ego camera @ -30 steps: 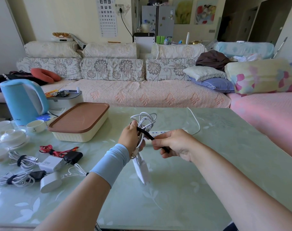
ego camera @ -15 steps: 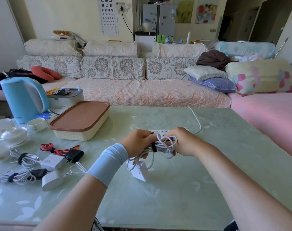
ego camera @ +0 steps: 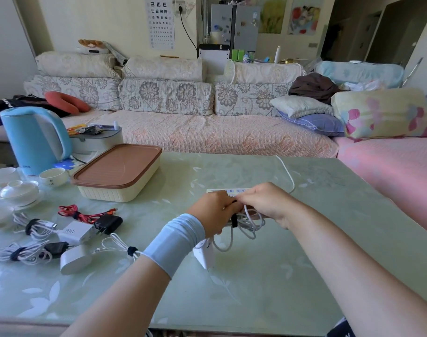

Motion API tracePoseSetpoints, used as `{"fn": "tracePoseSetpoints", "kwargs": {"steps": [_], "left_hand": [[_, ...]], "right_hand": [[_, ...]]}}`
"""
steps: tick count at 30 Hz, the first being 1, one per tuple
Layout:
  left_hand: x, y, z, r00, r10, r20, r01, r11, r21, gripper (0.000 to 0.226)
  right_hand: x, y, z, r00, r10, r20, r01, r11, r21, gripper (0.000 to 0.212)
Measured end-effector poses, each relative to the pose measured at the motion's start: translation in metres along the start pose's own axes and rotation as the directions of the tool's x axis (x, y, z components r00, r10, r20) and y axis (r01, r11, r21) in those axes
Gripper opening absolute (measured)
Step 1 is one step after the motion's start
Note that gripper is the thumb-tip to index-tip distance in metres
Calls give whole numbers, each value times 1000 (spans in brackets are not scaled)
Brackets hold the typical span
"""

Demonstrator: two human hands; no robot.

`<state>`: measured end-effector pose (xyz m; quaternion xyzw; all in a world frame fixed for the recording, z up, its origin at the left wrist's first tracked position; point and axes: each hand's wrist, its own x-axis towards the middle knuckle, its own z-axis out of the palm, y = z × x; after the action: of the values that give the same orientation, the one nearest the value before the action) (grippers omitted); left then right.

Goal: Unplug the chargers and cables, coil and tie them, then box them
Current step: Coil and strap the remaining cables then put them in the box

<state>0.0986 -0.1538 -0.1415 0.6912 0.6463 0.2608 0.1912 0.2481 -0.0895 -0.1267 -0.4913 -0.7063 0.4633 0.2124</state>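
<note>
A pale green glass-topped table (ego camera: 256, 293) stands in front of a long floral sofa (ego camera: 207, 135) in a sunlit living room. Both hands meet above the middle of the table. The left hand (ego camera: 214, 212), with a light blue sleeve at its wrist, has its grip closed around a white cable coil (ego camera: 250, 226). The right hand (ego camera: 266, 203) has its grip curled onto the same coil from the other side, the fingertips of the two hands touching. A black tie strap (ego camera: 234, 220) wraps the bundle just below where the grips meet, and loose loops of the coil hang under the right grip. A white charger brick (ego camera: 205, 256) dangles below the left grip, its lower corner close to the table; I cannot tell whether it touches. Just beyond the grips lies a white power strip (ego camera: 221, 191), whose cord runs off toward the sofa. Well to the left of the left grip lie other chargers: a red cable (ego camera: 81, 213), a black adapter (ego camera: 109, 224), a white 90W charger (ego camera: 76, 233) and tied white bundles (ego camera: 37, 227). Farther away on that side sits a cream box (ego camera: 103, 194) with its brown lid on, and beyond it a blue kettle (ego camera: 34, 139).
</note>
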Motion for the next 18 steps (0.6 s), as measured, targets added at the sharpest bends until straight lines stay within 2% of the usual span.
{"fn": "tracePoseSetpoints", "kwargs": {"steps": [2,5,7,10,11,13,15,17,18], "left_hand": [[2,3,6,1000,17,-4,-16,995,95,42],[3,9,12,999,47,-25,-40,975,219,39],[2,11,13,995,72,-71,-52,966,254,37],[2,15,12,986,130,-105,-71,896,439,21],[2,17,13,988,125,-90,-62,857,511,28],[5,17,15,994,78,-71,-26,833,553,44],[7,17,14,996,-22,-88,61,879,472,44],[6,15,9,977,-154,-150,181,965,188,22],[4,15,6,958,-227,-176,232,973,7,16]], "right_hand": [[1,1,8,992,27,-125,-29,1000,-9,12],[5,1,12,970,63,-235,-71,997,-26,5],[6,-2,12,951,65,-301,-97,991,-92,17],[2,-6,12,932,18,-363,-90,979,-182,17],[-1,-8,14,925,-12,-380,-76,974,-214,20],[-7,-11,21,906,-97,-412,-41,949,-314,25],[-11,-14,29,872,-207,-444,17,919,-394,20],[-13,-16,34,832,-307,-462,85,894,-441,13],[-13,-16,37,815,-358,-456,134,881,-453,12]]}}
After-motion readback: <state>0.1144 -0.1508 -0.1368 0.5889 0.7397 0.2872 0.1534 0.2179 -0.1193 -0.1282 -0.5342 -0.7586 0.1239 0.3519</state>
